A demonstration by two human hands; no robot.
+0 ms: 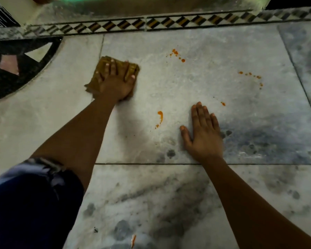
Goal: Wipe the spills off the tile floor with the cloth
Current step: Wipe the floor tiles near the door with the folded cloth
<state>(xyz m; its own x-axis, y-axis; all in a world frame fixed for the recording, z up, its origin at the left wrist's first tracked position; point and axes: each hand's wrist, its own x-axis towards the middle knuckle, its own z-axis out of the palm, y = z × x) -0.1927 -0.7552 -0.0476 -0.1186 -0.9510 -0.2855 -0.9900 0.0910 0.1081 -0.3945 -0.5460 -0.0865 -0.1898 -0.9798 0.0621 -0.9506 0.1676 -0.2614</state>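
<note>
A folded mustard-brown cloth [99, 76] lies on the grey marble tile floor [214, 51] at upper left. My left hand [118, 81] presses flat on it with the fingers spread. Orange spills dot the tile: a cluster [176, 53] to the cloth's right, a curved line of drops [252, 77] farther right, a streak [160, 116] between my hands and a single drop [223, 103]. My right hand [204, 132] rests flat on the bare tile, fingers straight, just right of the streak.
A patterned border strip [151, 24] and a raised step run along the far edge. A black inlay with pale triangles [16, 65] sits at the left. My knee in dark blue cloth [29, 203] fills the lower left corner.
</note>
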